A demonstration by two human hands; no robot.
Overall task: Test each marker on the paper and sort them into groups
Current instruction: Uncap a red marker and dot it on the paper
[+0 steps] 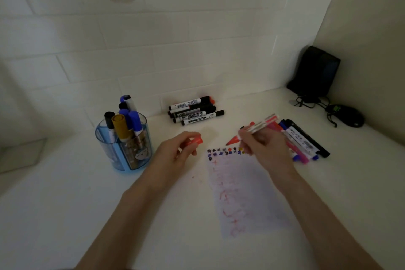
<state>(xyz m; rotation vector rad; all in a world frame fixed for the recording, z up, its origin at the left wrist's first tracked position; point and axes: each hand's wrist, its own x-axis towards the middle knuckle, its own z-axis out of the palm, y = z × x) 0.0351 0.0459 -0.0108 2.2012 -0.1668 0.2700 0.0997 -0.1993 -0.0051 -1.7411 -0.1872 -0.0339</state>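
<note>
In the head view, two hands are seen over a white tabletop (65,193). One uncapped red marker (258,128) is held in the right hand (263,149), whose grip is clamped round the barrel. Its tip is pointed at the top edge of the one paper (245,190); contact cannot be told. One red cap (195,141) is pinched in the grip of the left hand (173,155), just left of the paper.

A row of small coloured marks is seen along the paper's top, with faint red scribbles below. About six markers are stood in one blue holder (122,155) at the left. A back pile (195,112) of at least four black-capped markers is laid by the wall. A right pile (304,140), uncountable, is laid just behind the right hand.

The wall (153,28) is tiled white. In the dim right corner one black box (313,72) and one mouse (348,117) are found.
</note>
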